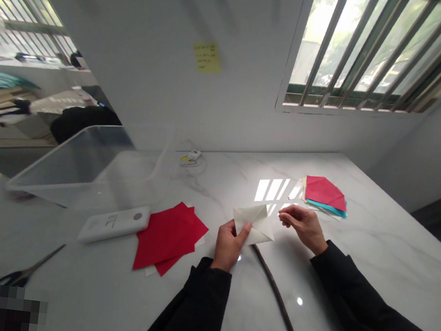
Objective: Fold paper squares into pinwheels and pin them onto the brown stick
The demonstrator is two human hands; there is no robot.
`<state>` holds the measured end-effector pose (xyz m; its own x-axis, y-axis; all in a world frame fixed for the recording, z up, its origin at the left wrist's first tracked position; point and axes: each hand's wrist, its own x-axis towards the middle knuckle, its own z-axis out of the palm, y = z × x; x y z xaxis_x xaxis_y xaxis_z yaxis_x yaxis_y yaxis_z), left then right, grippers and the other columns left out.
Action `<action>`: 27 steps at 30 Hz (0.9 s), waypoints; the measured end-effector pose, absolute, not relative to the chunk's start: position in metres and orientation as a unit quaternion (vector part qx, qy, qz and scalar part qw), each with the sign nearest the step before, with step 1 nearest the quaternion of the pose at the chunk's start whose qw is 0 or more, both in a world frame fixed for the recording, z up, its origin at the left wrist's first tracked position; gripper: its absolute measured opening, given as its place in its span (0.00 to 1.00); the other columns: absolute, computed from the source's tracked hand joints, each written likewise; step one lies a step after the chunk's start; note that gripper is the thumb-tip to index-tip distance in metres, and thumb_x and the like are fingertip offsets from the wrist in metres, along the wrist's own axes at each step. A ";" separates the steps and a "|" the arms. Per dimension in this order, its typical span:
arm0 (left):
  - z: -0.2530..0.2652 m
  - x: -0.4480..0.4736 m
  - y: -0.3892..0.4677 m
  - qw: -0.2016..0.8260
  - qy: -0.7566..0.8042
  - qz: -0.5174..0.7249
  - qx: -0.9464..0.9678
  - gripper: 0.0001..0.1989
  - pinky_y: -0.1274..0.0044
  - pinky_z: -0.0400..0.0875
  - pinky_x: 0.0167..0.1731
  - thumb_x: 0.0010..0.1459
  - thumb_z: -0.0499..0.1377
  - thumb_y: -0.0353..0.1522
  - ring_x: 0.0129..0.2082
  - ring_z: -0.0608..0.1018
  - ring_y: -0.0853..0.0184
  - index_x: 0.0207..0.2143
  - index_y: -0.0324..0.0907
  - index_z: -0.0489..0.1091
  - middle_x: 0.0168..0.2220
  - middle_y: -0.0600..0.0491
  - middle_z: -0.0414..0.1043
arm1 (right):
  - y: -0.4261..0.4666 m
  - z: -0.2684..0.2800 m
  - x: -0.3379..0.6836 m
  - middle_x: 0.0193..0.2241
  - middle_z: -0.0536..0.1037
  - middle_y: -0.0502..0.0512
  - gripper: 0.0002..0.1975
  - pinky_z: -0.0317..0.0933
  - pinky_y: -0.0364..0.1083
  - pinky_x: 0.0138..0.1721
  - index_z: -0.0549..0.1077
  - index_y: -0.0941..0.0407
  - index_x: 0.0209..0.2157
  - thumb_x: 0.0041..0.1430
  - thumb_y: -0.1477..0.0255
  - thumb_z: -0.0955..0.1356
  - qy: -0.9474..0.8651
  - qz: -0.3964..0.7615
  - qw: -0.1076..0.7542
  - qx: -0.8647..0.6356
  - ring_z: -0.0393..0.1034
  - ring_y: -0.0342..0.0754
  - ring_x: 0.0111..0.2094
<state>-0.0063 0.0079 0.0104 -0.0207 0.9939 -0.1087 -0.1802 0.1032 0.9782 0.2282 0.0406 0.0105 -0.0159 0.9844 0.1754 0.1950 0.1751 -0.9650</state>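
Between the thumb and fingers of my left hand is a cream paper envelope, its folded flaps meeting near the middle. My right hand hovers just right of the envelope, apart from it, fingers curled with the tips pressed together; whether anything is pinched there is too small to make out. Red paper sheets lie overlapped to the left of my left hand, with white paper edges showing beneath. Beyond my right hand sits a pile of folded paper pieces, red on top, with blue and white below.
A white box-shaped device touches the red sheets. Scissors lie at lower left. A clear plastic bin stands at back left. A dark cable runs toward me between my arms. A small white gadget is by the wall.
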 end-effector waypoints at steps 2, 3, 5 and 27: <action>0.009 -0.005 0.008 0.556 0.490 0.522 0.423 0.23 0.74 0.75 0.36 0.51 0.70 0.46 0.36 0.83 0.58 0.39 0.35 0.80 0.38 0.44 0.83 | 0.035 0.018 0.221 0.29 0.83 0.56 0.17 0.74 0.50 0.33 0.80 0.56 0.38 0.56 0.57 0.76 -0.562 0.440 0.512 -0.477 0.77 0.49 0.29; 0.009 -0.005 0.007 0.553 0.492 0.521 0.425 0.23 0.74 0.75 0.36 0.51 0.70 0.45 0.36 0.83 0.58 0.39 0.35 0.80 0.38 0.44 0.83 | 0.031 0.021 0.217 0.31 0.83 0.57 0.17 0.75 0.51 0.35 0.80 0.56 0.39 0.56 0.57 0.76 -0.552 0.455 0.519 -0.467 0.79 0.51 0.31; 0.009 -0.004 0.007 0.545 0.496 0.521 0.431 0.22 0.74 0.75 0.37 0.52 0.69 0.45 0.37 0.83 0.58 0.41 0.35 0.80 0.39 0.44 0.83 | 0.023 0.027 0.209 0.33 0.84 0.57 0.16 0.76 0.52 0.38 0.79 0.55 0.40 0.57 0.59 0.76 -0.545 0.471 0.525 -0.453 0.80 0.52 0.34; 0.012 0.000 0.002 0.543 0.478 0.506 0.469 0.21 0.74 0.74 0.37 0.53 0.68 0.44 0.35 0.81 0.59 0.40 0.34 0.81 0.36 0.46 0.83 | 0.009 0.017 0.180 0.50 0.74 0.58 0.08 0.66 0.57 0.56 0.82 0.50 0.35 0.63 0.62 0.72 -0.710 0.280 0.465 -0.449 0.70 0.57 0.54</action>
<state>-0.0005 0.0025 0.0119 0.0300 0.9985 -0.0449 -0.1019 0.0477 0.9937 0.1797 0.0092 0.0173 -0.1655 0.8976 0.4085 0.3773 0.4404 -0.8147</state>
